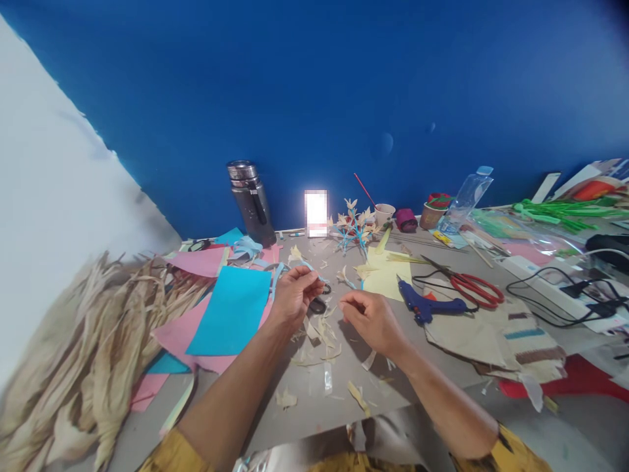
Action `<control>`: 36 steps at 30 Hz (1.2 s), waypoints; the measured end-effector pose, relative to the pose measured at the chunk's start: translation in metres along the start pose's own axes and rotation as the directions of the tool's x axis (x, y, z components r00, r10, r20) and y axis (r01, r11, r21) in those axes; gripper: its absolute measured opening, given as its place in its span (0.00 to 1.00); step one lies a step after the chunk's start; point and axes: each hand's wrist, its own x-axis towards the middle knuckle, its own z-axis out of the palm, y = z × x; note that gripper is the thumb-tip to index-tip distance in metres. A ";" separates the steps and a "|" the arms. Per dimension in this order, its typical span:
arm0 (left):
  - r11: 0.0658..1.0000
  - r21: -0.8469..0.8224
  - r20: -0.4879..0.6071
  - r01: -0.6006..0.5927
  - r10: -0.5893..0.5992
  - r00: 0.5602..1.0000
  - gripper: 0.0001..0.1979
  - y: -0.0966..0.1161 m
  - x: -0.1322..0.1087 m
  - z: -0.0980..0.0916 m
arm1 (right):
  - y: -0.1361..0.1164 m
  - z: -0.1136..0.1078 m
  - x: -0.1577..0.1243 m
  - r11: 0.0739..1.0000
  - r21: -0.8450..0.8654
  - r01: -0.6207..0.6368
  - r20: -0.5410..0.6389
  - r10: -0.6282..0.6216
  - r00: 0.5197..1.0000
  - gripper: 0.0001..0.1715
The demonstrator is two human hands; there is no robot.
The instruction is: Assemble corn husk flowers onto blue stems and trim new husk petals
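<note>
My left hand [297, 296] is closed in a pinch over the middle of the table. A pale dried-husk flower [295, 254] with a thin light blue stem shows just beyond its fingers; whether the pinch holds it is unclear. My right hand [369, 316] is a little to the right, its fingers curled together, with whatever may be in them hidden. Between and below the hands lie torn husk scraps [322, 334]. Dark-handled scissors [318, 305] lie partly behind my left fingers. Another small husk flower [346, 278] with a blue stem rests beyond my right hand.
Blue paper [230, 311] and a heap of dried husks [98, 354] lie left. A dark flask [253, 203] stands behind. Finished-looking husk flowers [354, 229] stand at the back. Rightward are a blue glue gun [427, 303], red-handled scissors [476, 288] and a power strip [550, 285] with cables.
</note>
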 end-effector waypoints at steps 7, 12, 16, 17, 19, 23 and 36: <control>1.000 0.009 0.067 0.019 -0.019 0.998 0.13 -0.001 0.002 -0.006 | 0.005 0.001 -0.001 0.976 -0.198 0.094 -0.066 -0.109 0.992 0.11; 1.000 -0.020 0.118 0.022 -0.019 0.993 0.10 0.000 0.000 -0.004 | 0.006 -0.001 -0.003 0.944 -0.308 0.122 -0.098 -0.159 0.982 0.11; 1.000 0.014 0.087 0.014 -0.015 0.996 0.12 0.001 -0.002 -0.001 | 0.004 -0.002 -0.003 0.911 -0.390 0.131 -0.104 -0.185 0.977 0.11; 1.000 0.029 0.077 0.008 -0.011 0.997 0.13 0.001 -0.002 -0.001 | 0.004 -0.002 -0.004 0.906 -0.403 0.133 -0.102 -0.189 0.977 0.11; 0.999 0.053 0.066 0.000 -0.004 0.998 0.14 0.000 -0.002 0.000 | 0.004 -0.002 -0.004 0.901 -0.411 0.136 -0.099 -0.192 0.976 0.11; 0.998 0.070 0.058 0.005 -0.009 0.998 0.15 -0.001 -0.001 0.000 | 0.003 -0.003 -0.005 0.907 -0.395 0.146 -0.087 -0.195 0.977 0.11; 0.991 0.114 0.073 -0.075 0.067 0.995 0.16 0.002 -0.004 0.004 | 0.003 -0.002 -0.006 0.971 -0.231 0.068 -0.086 -0.090 0.992 0.11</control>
